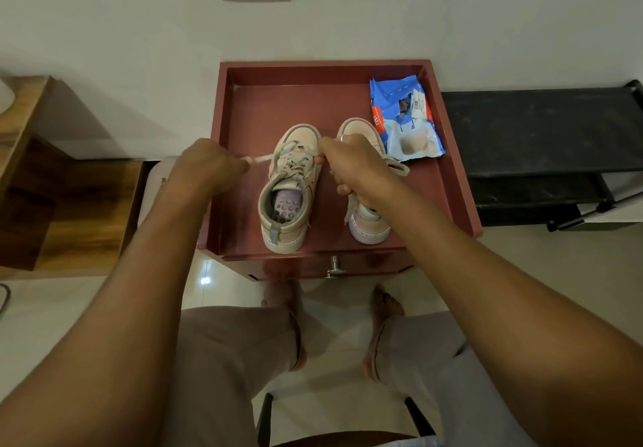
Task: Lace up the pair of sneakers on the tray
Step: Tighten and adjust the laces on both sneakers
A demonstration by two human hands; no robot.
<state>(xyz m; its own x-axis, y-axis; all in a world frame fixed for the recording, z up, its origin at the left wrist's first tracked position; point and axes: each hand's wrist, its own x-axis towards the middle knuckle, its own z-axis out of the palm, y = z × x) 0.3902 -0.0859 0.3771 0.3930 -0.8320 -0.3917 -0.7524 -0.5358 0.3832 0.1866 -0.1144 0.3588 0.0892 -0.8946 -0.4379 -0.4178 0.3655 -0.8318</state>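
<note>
Two pale pink sneakers stand side by side, toes pointing away from me, in a dark red tray (243, 116). The left sneaker (290, 199) has a grey lace (294, 164) crossed over its tongue. My left hand (208, 164) pinches one lace end and holds it taut out to the left. My right hand (351, 164) pinches the other lace end at the shoe's right side. That hand and wrist cover much of the right sneaker (370, 227), whose loose lace hangs at its sides.
A torn blue and white packet (407, 119) lies in the tray's far right corner. A wooden unit (52, 185) stands on the left and a black rack (542, 147) on the right. The tray sits on a drawer with a metal knob (334, 265); my knees and bare feet are below.
</note>
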